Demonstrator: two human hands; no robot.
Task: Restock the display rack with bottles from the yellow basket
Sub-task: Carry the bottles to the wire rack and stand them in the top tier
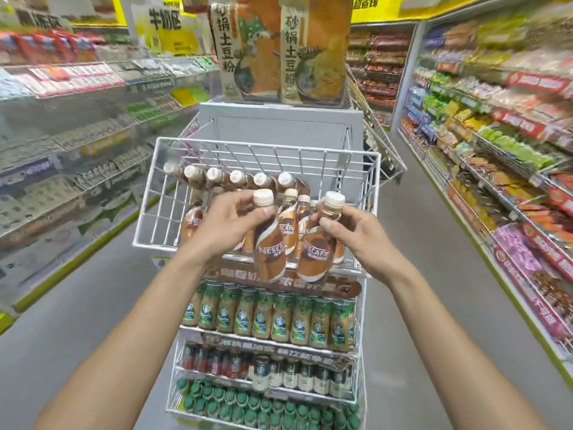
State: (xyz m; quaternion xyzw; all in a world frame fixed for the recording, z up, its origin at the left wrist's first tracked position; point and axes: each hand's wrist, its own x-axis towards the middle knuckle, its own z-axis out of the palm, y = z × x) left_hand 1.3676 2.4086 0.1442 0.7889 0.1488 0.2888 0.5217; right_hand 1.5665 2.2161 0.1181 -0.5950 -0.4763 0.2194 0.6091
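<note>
Placing step: left hand point(229, 223) and right hand point(356, 232) each pinch a brown white-capped bottle point(269, 246) by its neck; next move should seat both in the white wire rack point(148, 193)

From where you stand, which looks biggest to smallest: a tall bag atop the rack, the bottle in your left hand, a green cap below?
1. Tall bag.
2. Nescafe bottle in the left hand, though it is nearest the camera.
3. Green cap, clearly smallest.
</note>
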